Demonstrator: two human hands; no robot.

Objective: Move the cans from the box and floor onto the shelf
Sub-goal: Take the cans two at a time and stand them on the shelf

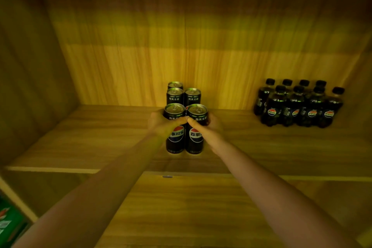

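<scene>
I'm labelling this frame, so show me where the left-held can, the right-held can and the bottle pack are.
left-held can [175, 136]: head view, on its logo.
right-held can [195, 135]: head view, on its logo.
bottle pack [296, 104]: head view, on a front bottle's body.

Dim yellowish light, wood-grain back panel [181, 56], side walls.

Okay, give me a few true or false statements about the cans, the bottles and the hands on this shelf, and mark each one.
1. Each hand grips one front can. True: the left hand holds the front left can, the right hand the front right can.
2. The front cans lie on their sides. False: they stand upright.
3. More cans stand behind the front pair. True.
4. The bottles stand left of the cans. False: right of them.
5. The bottles have white caps. False: dark caps.
</scene>
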